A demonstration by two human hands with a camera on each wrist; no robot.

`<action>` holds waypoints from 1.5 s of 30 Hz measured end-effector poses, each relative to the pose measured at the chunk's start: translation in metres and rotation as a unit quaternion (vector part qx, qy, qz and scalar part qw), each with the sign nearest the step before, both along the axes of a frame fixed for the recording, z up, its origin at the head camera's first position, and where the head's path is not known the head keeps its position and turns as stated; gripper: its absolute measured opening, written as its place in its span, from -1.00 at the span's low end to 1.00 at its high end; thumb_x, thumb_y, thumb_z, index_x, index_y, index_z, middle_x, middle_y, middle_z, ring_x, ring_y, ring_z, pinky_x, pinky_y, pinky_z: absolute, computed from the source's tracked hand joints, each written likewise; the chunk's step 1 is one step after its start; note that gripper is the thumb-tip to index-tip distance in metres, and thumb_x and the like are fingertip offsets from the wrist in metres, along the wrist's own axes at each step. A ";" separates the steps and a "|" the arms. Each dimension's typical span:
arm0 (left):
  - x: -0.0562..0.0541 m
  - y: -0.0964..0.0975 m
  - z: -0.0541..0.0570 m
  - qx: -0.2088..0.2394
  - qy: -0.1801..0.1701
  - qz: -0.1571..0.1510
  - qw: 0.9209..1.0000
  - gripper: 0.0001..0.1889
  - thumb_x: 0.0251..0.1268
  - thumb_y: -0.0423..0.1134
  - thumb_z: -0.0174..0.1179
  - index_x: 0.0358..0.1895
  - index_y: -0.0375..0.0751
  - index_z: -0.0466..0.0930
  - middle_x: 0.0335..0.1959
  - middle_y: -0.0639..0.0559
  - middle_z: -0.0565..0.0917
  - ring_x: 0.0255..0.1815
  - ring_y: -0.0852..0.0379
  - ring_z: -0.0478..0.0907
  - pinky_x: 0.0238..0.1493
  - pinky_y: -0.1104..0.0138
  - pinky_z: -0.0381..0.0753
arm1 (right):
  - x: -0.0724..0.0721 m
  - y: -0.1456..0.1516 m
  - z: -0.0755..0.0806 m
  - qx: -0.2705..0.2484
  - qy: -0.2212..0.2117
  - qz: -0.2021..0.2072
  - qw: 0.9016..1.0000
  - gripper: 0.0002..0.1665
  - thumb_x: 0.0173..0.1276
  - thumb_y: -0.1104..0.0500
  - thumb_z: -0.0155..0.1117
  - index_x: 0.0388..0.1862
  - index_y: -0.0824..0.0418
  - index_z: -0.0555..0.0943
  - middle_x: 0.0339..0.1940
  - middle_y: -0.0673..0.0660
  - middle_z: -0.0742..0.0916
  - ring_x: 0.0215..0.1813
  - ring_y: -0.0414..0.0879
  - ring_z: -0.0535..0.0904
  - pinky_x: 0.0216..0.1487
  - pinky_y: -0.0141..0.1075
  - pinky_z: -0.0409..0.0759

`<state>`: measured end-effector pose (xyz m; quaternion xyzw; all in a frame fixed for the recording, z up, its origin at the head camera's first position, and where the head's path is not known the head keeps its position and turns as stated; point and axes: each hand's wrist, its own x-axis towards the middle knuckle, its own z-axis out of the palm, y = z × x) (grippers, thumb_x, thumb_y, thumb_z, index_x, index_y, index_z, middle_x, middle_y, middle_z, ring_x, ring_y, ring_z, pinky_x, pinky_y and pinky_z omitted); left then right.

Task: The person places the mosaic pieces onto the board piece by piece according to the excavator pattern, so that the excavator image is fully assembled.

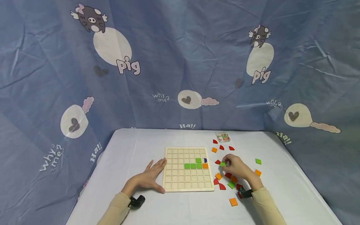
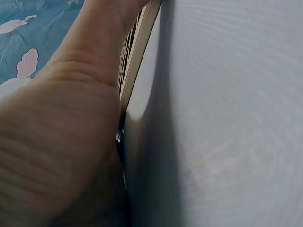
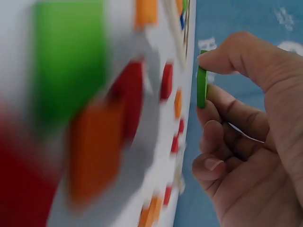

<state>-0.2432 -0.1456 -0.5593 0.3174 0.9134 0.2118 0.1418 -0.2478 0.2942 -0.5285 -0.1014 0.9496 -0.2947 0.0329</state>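
A pale wooden grid board (image 1: 175, 178) lies flat on the table. Several green square tiles (image 1: 193, 166), an orange square tile (image 1: 205, 166) and a dark blue piece (image 1: 205, 160) sit in its cells on the right side. Against the board's left edge rests my left hand (image 1: 153, 175), fingers spread and straight, thumb at the lower corner. My right hand (image 1: 237, 167) pinches a green square tile (image 3: 202, 80) between thumb and fingers, held above the loose pieces right of the board. Its other fingers curl loosely in the right wrist view.
Loose red quarter-round pieces (image 1: 222, 186), orange squares (image 1: 233, 202) and green squares (image 1: 258, 161) lie scattered to the right of the board. At the back stands a small patterned card or packet (image 1: 223, 137). A blue printed cloth (image 1: 180, 62) hangs behind the white table (image 1: 140, 143).
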 end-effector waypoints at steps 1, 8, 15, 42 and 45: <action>0.000 0.000 0.000 0.002 0.000 0.000 1.000 0.43 -0.30 0.47 0.36 0.56 -0.21 -0.28 0.61 -0.07 -0.22 0.62 -0.04 -0.28 0.53 -0.12 -0.47 | -0.003 -0.007 0.002 -0.004 0.003 0.012 1.000 -0.70 0.09 0.12 0.47 -0.24 0.12 0.57 -0.40 -0.01 0.57 -0.35 -0.16 0.42 -0.43 -0.41 0.45; -0.002 -0.001 -0.001 -0.005 0.005 0.000 1.000 0.43 -0.29 0.47 0.35 0.56 -0.20 -0.29 0.61 -0.06 -0.24 0.62 -0.04 -0.28 0.53 -0.12 -0.46 | -0.022 -0.062 0.008 -0.023 0.037 0.106 0.993 -0.73 0.13 0.12 0.45 -0.23 0.11 0.57 -0.36 -0.02 0.60 -0.35 -0.17 0.45 -0.39 -0.43 0.47; -0.001 -0.003 -0.003 0.001 0.005 -0.005 1.000 0.42 -0.28 0.48 0.34 0.56 -0.21 -0.27 0.61 -0.08 -0.22 0.61 -0.07 -0.27 0.52 -0.15 -0.47 | -0.037 -0.106 0.002 -0.010 0.052 0.173 0.983 -0.75 0.19 0.11 0.42 -0.19 0.11 0.59 -0.31 -0.02 0.62 -0.33 -0.16 0.47 -0.32 -0.42 0.49; -0.002 -0.001 -0.004 -0.011 0.013 0.001 1.000 0.43 -0.31 0.51 0.32 0.56 -0.20 -0.26 0.61 -0.06 -0.19 0.62 -0.03 -0.26 0.54 -0.14 -0.43 | -0.057 -0.141 0.001 -0.005 -0.014 0.195 0.981 -0.83 0.24 0.13 0.40 -0.20 0.12 0.66 -0.26 -0.03 0.65 -0.25 -0.23 0.52 -0.21 -0.34 0.57; -0.001 -0.002 -0.002 -0.010 0.011 0.000 1.000 0.43 -0.31 0.51 0.32 0.56 -0.20 -0.26 0.61 -0.06 -0.18 0.62 -0.04 -0.26 0.54 -0.14 -0.43 | -0.058 -0.142 0.001 -0.007 -0.018 0.193 0.981 -0.84 0.24 0.13 0.40 -0.21 0.11 0.66 -0.27 -0.04 0.65 -0.26 -0.23 0.51 -0.21 -0.35 0.56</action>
